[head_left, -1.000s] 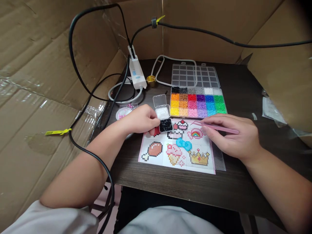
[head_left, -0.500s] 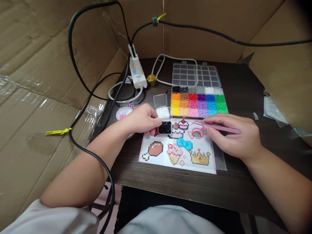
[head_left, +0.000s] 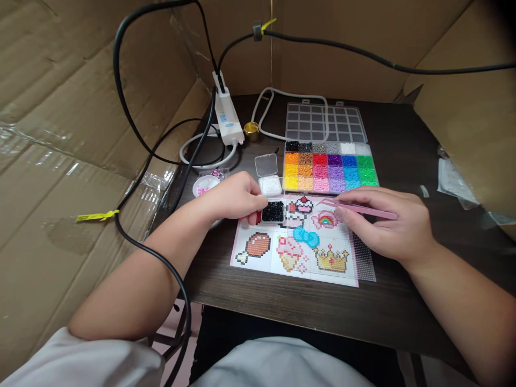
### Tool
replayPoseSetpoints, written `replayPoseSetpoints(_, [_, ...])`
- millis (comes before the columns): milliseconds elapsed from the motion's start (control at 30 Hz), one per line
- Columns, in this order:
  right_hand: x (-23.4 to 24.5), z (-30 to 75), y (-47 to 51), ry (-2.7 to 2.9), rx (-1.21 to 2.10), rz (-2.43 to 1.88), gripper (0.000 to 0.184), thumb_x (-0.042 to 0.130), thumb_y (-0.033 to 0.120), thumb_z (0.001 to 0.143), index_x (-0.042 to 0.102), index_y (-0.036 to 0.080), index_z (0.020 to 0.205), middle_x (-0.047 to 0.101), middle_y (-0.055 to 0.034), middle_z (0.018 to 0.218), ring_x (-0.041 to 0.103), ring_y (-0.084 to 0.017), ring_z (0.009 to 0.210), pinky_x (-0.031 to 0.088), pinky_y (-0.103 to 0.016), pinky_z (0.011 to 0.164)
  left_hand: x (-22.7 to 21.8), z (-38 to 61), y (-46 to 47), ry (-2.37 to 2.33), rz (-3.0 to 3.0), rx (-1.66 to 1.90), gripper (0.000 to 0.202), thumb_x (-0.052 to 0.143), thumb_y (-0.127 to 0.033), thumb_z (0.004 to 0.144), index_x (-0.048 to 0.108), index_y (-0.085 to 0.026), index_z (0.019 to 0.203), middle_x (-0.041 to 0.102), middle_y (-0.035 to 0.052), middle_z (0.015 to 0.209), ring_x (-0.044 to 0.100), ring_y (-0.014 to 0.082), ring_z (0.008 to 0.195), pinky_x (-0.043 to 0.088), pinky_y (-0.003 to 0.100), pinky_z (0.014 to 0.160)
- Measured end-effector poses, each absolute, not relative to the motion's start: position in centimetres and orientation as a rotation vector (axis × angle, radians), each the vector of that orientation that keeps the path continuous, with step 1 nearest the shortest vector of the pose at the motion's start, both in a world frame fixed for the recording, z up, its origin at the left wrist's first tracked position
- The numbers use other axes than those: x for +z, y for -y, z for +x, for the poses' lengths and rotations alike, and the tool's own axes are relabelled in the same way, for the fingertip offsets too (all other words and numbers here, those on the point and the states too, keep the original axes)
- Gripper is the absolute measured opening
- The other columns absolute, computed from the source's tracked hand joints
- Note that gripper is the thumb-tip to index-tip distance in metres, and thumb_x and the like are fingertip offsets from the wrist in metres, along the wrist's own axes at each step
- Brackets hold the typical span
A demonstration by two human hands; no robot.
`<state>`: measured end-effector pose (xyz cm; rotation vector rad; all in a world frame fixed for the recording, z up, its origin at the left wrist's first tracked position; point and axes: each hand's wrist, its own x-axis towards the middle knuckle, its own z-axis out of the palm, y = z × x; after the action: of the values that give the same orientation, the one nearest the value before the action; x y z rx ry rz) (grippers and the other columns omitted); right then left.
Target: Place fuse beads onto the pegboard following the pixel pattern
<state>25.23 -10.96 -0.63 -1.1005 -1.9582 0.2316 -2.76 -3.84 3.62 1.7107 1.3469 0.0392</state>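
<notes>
My left hand (head_left: pixel 246 198) pinches the left edge of a small clear box of black beads (head_left: pixel 273 211) above the pattern sheet. Pink tweezers (head_left: pixel 363 208) lie in the closed fingers of my right hand (head_left: pixel 397 223), their bent tips pointing left over the sheet near a cupcake picture. The pattern sheet (head_left: pixel 258 266) shows pixel drawings, among them a drumstick, an ice cream, a rainbow candy and a crown. A blue bead bow (head_left: pixel 306 237) lies on it. Just behind the black beads stands an open box of white beads (head_left: pixel 270 185).
A sorted bead case (head_left: pixel 330 166) with its clear lid (head_left: pixel 324 123) folded back lies behind the sheet. To the left are a white dish (head_left: pixel 205 186) with pink beads, a power strip (head_left: pixel 228 115) and a black cable (head_left: pixel 169 263) crossing near my left arm. Cardboard walls surround the table.
Both hands, the bead box and the tweezers keep nearly the same places. The whole view shifts very slightly.
</notes>
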Motion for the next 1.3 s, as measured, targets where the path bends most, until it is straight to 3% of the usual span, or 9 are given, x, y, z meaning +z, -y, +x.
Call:
replayPoseSetpoints(233, [-0.5, 25.1, 11.0, 1.956, 0.241, -1.096, 0.011, 0.076, 0.02, 0.083, 0.073, 0.026, 0.092, 0.077, -0.0015, 0.087, 0.073, -0.02, 0.071, 0.061, -0.033, 0.063, 3.6, -2.7, 3.8, -1.321, 1.719, 0.021, 0.028, 0.053, -0.014, 0.072, 0.064, -0.019, 0.047, 0.067, 0.0018, 0.047, 0.057, 0.0123, 0.038, 0.042, 0.022, 0.039])
replayPoseSetpoints(533, [-0.6, 25.2, 11.0, 1.943, 0.207, -1.09, 0.011, 0.077, 0.018, 0.082, 0.074, 0.023, 0.091, 0.077, -0.002, 0.087, 0.073, -0.018, 0.071, 0.062, -0.03, 0.063, 4.3, -2.7, 3.9, -1.33, 1.619, -0.133, 0.021, 0.054, -0.022, 0.077, 0.067, -0.017, 0.061, 0.071, 0.0034, 0.056, 0.061, 0.0104, 0.045, 0.046, 0.019, 0.047])
replayPoseSetpoints(733, [-0.9, 25.3, 11.0, 1.915, 0.262, -1.068, 0.019, 0.076, 0.012, 0.082, 0.078, 0.022, 0.098, 0.078, -0.0041, 0.096, 0.075, -0.019, 0.081, 0.064, -0.029, 0.069, 4.4, -2.6, 3.9, -1.295, 1.603, -0.124, 0.019, 0.054, -0.019, 0.075, 0.068, -0.017, 0.063, 0.072, 0.0035, 0.058, 0.06, 0.011, 0.046, 0.044, 0.021, 0.046])
replayPoseSetpoints(1033, [-0.3, 24.5, 11.3, 1.786, 0.452, -1.098, 0.019, 0.073, 0.016, 0.087, 0.079, 0.026, 0.102, 0.077, -0.0039, 0.102, 0.074, -0.019, 0.091, 0.063, -0.03, 0.076, 3.8, -3.0, 3.6, -1.246, 1.638, -0.095, 0.02, 0.055, -0.017, 0.074, 0.069, -0.018, 0.06, 0.071, 0.0043, 0.055, 0.061, 0.0144, 0.043, 0.043, 0.023, 0.042])
replayPoseSetpoints(1200, [-0.9, 24.1, 11.5, 1.563, 0.741, -1.164, 0.013, 0.071, 0.024, 0.092, 0.079, 0.024, 0.102, 0.071, -0.001, 0.071, 0.066, -0.012, 0.058, 0.056, -0.027, 0.057, 3.9, -3.4, 3.3, -1.263, 1.721, 0.009, 0.023, 0.055, -0.014, 0.072, 0.065, -0.019, 0.052, 0.065, 0.0017, 0.047, 0.057, 0.0127, 0.038, 0.04, 0.023, 0.04])
replayPoseSetpoints(1300, [-1.4, 23.9, 11.2, 1.443, 0.877, -1.169, 0.013, 0.071, 0.03, 0.092, 0.078, 0.021, 0.1, 0.066, -0.0004, 0.061, 0.062, -0.013, 0.053, 0.054, -0.028, 0.054, 4.1, -3.6, 3.2, -1.364, 1.817, 0.217, 0.028, 0.056, -0.011, 0.07, 0.053, -0.019, 0.043, 0.052, -0.0017, 0.038, 0.045, 0.0095, 0.033, 0.029, 0.024, 0.037])
